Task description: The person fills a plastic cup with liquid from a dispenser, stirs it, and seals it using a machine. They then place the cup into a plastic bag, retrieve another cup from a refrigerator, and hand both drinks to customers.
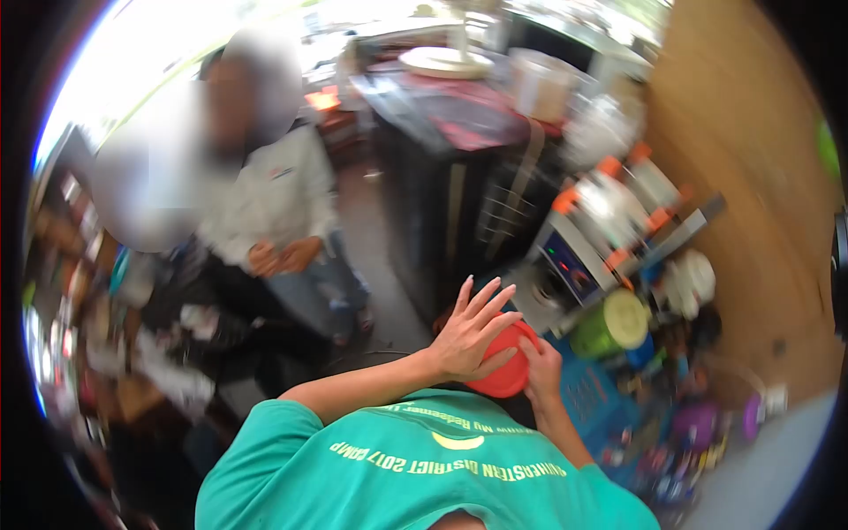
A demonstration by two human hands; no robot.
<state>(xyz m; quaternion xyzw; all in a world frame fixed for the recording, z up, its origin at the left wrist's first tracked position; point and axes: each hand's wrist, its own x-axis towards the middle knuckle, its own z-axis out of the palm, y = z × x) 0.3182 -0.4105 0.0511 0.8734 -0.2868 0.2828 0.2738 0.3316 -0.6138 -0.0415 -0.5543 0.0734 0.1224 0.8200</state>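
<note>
Co-worker (278, 187): standing, fingers together at waist.
Left hand (473, 334): splayed, thumb over red disc (502, 380); contact unclear.
Red disc: before wearer's chest, between both hands.
Right hand (543, 367): grips disc's right edge.
Machine (570, 274): beyond, to the right, small lit display; blurred.
Green tub (590, 337): near machine, tilted in view.

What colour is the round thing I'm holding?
The round thing is red; the head view shows it best.
</note>
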